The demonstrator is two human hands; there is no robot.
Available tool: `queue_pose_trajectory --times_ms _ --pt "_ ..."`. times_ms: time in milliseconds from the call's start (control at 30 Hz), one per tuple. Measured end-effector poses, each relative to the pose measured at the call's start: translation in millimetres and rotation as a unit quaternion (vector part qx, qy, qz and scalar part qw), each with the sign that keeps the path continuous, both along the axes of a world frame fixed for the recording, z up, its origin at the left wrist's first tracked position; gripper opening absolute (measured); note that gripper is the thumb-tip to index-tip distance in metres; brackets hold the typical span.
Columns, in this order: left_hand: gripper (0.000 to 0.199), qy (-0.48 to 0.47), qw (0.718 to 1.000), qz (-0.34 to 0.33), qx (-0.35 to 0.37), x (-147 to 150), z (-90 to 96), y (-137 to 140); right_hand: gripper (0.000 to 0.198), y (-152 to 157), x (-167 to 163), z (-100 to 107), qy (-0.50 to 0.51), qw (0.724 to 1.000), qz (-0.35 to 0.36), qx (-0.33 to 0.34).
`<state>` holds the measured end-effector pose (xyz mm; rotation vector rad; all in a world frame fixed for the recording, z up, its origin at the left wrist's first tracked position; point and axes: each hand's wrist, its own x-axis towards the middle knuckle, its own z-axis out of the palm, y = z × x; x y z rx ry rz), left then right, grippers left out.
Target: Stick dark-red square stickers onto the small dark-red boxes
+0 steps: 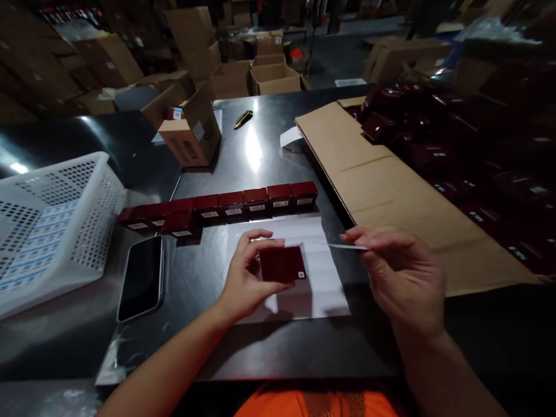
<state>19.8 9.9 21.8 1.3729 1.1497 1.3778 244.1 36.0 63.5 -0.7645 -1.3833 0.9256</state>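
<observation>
**L hand (pixel 245 279) w/ box (pixel 280 265), R hand (pixel 403 275) w/ strip (pixel 345 247)**

L fingers grasp dk red box by opp. edges, over white paper (pixel 326 284) on surface (pixel 191 266). R fingers pinch thin white strip at box's 3 o'clock; can't tell if strip touches box. From box: boxed row (pixel 231 207) 10 to 12, phone (pixel 141 278) at 9, basket (pixel 103 168) btwn 9 & 10, open carton (pixel 186 145) at 11, cardboard (pixel 369 174) btwn 1 & 2.

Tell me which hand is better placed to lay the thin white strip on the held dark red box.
Probably the right hand: it already pinches the thin white strip, just right of the dark red box. The left hand is occupied gripping that box above the white sheet.
</observation>
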Motion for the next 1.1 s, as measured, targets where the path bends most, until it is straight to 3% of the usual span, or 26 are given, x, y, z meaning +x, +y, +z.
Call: queue_pose_trajectory --times_ms 100,200,333,533,633,767,1100 --pt "0.054 -0.131 0.987 0.000 -0.090 1.8 -7.4 0.2 0.008 2.3 2.2 -1.9 0.063 0.993 0.024 -0.095" --pt "0.054 -0.168 0.978 0.014 -0.127 1.8 -11.1 0.7 0.014 3.9 3.6 -2.4 0.076 0.985 0.001 -0.156" --pt "0.051 -0.144 0.983 -0.003 -0.112 3.2 -6.4 1.8 0.019 3.7 4.4 1.1 0.051 0.980 -0.011 -0.193" --pt "0.042 -0.067 0.997 -0.028 -0.014 10.0 -1.3 -2.1 0.023 1.9 3.5 5.3 0.058 0.954 0.098 -0.276" --pt "0.042 -0.061 0.997 -0.044 -0.015 10.0 -4.9 -3.6 0.040 0.7 2.5 5.6 0.041 0.941 0.121 -0.312" --pt "0.041 -0.034 0.997 -0.063 -0.024 6.9 -10.1 -4.8 0.056 -3.0 -0.5 5.1 -0.003 0.943 0.100 -0.316" --pt "0.042 -0.039 0.996 -0.074 -0.020 7.8 -10.2 -5.5 0.055 -7.6 -6.4 0.9 -0.033 0.947 0.080 -0.310"
